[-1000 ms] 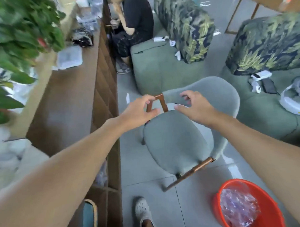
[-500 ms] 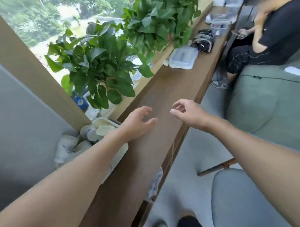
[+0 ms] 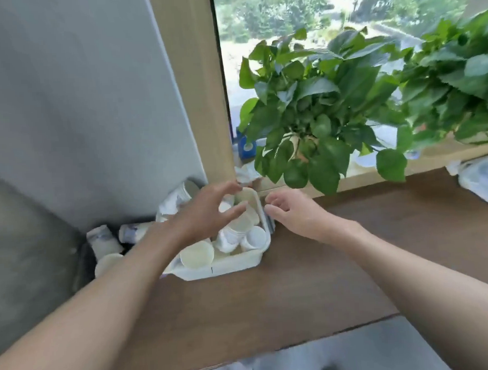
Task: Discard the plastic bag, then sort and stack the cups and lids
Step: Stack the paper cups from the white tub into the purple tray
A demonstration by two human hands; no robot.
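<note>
A white plastic bin [image 3: 234,264] stands at the left end of a brown wooden counter [image 3: 310,287]. It is full of white paper cups [image 3: 197,254] and round lids, lying jumbled. More cups [image 3: 103,239] lie on their sides to the left of the bin, against the grey wall. My left hand [image 3: 203,214] hovers over the bin with fingers spread, holding nothing. My right hand [image 3: 290,211] is at the bin's right rim, fingers loosely curled; whether it touches the rim is unclear. No plastic bag is in either hand.
Leafy green potted plants [image 3: 317,113] overhang the counter from the window sill behind. A blue roll of tape [image 3: 247,146] sits on the sill. A clear plastic-wrapped item [image 3: 480,182] lies at the far right. A beige window post [image 3: 195,84] rises behind the bin.
The view swung left from the chair and red basin to the counter's end. Both hands moved with it and now reach the bin of cups.
</note>
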